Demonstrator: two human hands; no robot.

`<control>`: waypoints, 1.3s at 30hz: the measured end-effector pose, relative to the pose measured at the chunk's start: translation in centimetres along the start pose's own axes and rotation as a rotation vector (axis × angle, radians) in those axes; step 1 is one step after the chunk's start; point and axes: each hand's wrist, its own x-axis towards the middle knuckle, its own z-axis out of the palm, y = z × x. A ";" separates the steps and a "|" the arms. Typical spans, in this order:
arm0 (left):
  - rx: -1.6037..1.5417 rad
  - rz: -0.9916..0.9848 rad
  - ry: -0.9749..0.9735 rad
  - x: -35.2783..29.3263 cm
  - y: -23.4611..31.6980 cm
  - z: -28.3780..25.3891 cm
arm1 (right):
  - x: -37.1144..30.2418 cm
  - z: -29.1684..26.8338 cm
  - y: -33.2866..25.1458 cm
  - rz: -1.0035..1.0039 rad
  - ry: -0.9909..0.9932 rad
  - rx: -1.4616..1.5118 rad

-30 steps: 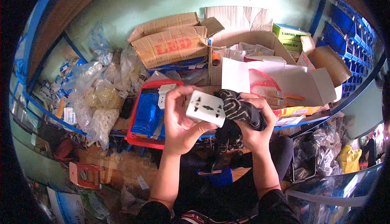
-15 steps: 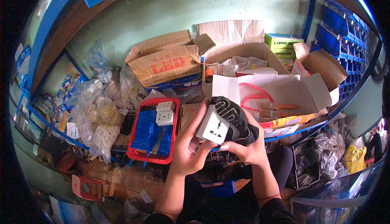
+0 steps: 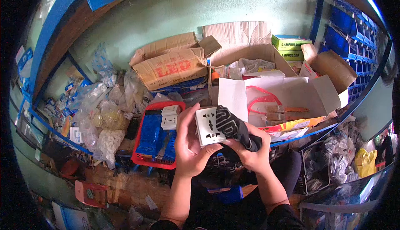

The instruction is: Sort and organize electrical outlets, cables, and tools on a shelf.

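Note:
A white power socket (image 3: 209, 126) with several slots in its face is gripped in my left hand (image 3: 188, 146), fingers behind it and thumb along its lower edge. Bunched in my right hand (image 3: 252, 151) is a black cloth (image 3: 231, 123) with pale lettering, pressed against the socket's right side. Left of my hands, a red plastic basket (image 3: 140, 157) holds blue plastic-wrapped packs (image 3: 150, 134) and a few more white sockets (image 3: 169, 117). The fingers behind the socket and part of the cloth are hidden.
An open white box (image 3: 231, 94) with orange-handled tools (image 3: 291, 110) stands to the right. Behind are cardboard boxes (image 3: 173, 68) and green boxes (image 3: 290, 43). Clear plastic bags (image 3: 110, 117) pile up at left. Blue bins (image 3: 348, 32) line the right side; a red stool (image 3: 89, 193) is below left.
The socket has shifted a little left and turned more upright. The cloth has slid from its top edge to its right side, and my right hand has moved slightly left with it.

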 end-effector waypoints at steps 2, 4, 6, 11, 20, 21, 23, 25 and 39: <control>-0.077 0.009 0.041 -0.3 -0.5 0.3 | 0.3 0.4 0.7 -0.313 0.055 -0.055; -0.060 0.043 0.054 -0.4 -1.6 0.1 | 0.4 0.0 1.0 -0.310 0.039 -0.015; -0.043 0.079 0.068 -0.4 -2.0 0.0 | 0.4 -0.8 0.9 -0.225 -0.060 0.047; 0.123 0.120 0.116 -0.3 -1.6 -1.0 | 0.0 -3.3 -0.1 -0.122 -0.050 0.035; 0.209 0.015 -0.216 -0.9 0.6 -1.8 | -0.2 0.5 -3.8 -0.309 -0.114 -0.230; 0.210 0.013 -0.217 -1.0 0.5 -1.6 | -0.4 1.1 -3.7 -0.369 -0.056 -0.290; 0.092 0.035 -0.129 -0.9 0.1 -1.3 | -1.0 1.1 -2.8 -0.396 -0.078 -0.362; 0.089 0.008 -0.060 -1.0 -0.1 -1.2 | -1.1 1.1 -3.0 -0.417 -0.102 -0.428; 0.007 0.021 -0.166 -1.4 -0.7 -1.9 | -1.3 0.9 -2.3 -0.524 -0.021 -0.511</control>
